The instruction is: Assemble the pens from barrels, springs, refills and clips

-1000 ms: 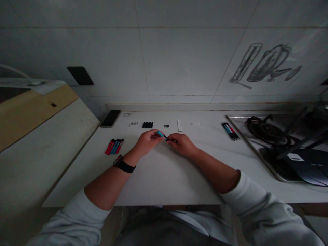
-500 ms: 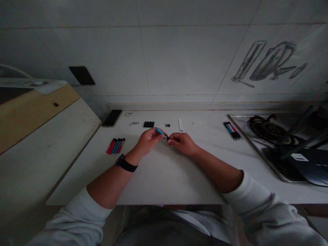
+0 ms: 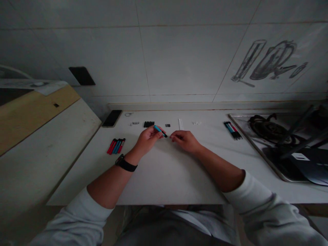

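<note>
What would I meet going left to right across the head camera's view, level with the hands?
Red and blue pens, left hand holding a blue-and-black pen, right hand, another pen group, stove burner.

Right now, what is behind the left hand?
Beyond the left hand, gripping the turquoise pen, sit small black pieces side by side. The white countertop directly behind the hand is covered, so I can't tell what's there.

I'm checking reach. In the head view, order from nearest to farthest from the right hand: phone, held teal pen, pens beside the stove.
1. Teal pen: in the left hand, just left of the right hand.
2. Pens: off to the right, beside the stove.
3. Phone: far left, toward the counter's back.
</note>
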A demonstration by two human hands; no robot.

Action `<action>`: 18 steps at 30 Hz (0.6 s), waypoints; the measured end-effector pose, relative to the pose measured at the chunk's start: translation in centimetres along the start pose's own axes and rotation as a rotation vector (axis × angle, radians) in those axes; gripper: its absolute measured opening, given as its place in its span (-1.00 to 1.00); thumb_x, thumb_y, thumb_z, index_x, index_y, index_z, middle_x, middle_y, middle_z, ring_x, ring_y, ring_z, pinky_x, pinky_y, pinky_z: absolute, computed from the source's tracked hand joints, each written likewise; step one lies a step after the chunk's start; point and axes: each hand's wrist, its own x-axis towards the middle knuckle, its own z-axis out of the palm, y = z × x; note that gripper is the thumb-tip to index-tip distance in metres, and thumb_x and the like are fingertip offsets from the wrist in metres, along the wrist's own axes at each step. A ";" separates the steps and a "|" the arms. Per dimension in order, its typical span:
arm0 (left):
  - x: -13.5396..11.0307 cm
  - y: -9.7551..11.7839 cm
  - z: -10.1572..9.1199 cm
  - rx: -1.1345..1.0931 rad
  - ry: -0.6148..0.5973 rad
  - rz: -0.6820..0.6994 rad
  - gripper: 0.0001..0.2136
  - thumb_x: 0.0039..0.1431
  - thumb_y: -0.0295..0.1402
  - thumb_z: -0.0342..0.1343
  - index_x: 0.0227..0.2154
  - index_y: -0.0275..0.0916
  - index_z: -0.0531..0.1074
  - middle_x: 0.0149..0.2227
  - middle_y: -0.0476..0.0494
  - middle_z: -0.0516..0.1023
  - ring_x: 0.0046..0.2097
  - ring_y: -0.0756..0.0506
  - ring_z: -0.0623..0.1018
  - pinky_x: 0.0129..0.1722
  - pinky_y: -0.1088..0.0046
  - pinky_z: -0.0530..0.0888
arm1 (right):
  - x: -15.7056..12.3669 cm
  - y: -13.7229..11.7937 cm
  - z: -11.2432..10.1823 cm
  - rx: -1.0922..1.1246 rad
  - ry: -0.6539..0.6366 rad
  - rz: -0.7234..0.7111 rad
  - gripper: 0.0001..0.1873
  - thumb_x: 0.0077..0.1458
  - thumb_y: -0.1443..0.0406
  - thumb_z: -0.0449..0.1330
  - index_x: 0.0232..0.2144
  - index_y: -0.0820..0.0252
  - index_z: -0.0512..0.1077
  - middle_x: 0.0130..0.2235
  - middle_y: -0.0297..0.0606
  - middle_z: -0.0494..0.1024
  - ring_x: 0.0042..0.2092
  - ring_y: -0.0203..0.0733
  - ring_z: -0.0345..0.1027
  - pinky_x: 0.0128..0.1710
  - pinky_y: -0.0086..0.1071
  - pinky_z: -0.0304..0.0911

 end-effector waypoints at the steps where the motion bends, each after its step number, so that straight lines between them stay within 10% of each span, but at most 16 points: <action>1: 0.0 0.0 -0.1 -0.003 0.010 -0.006 -0.66 0.21 -0.07 0.27 -0.18 -0.27 0.49 -0.12 -0.24 0.64 -0.14 -0.10 0.62 -0.04 0.30 0.56 | 0.3 0.5 -0.8 -0.013 0.085 0.013 -0.72 0.28 0.12 0.14 -0.21 0.15 0.56 -0.31 -0.24 0.63 -0.32 -0.24 0.44 -0.27 -0.40 0.27; 8: 0.3 -1.4 -0.3 0.018 0.012 -0.020 -0.71 0.21 -0.14 0.27 -0.16 -0.26 0.49 -0.18 -0.18 0.62 -0.16 -0.07 0.59 -0.07 0.32 0.55 | 0.5 7.6 -9.9 -0.299 0.704 0.307 -0.61 0.23 0.13 0.12 -0.02 0.21 0.52 -0.15 -0.06 0.64 -0.17 -0.08 0.49 -0.08 -0.21 0.33; 18: 0.5 -2.9 -0.5 0.144 -0.018 0.053 -0.82 0.25 -0.27 0.24 -0.17 -0.24 0.53 -0.21 -0.15 0.62 -0.17 -0.07 0.58 -0.09 0.34 0.52 | 0.0 12.1 -11.4 -0.514 0.390 0.520 -0.68 0.08 0.22 0.27 -0.11 0.15 0.62 -0.19 -0.17 0.67 -0.18 -0.11 0.50 -0.14 -0.30 0.33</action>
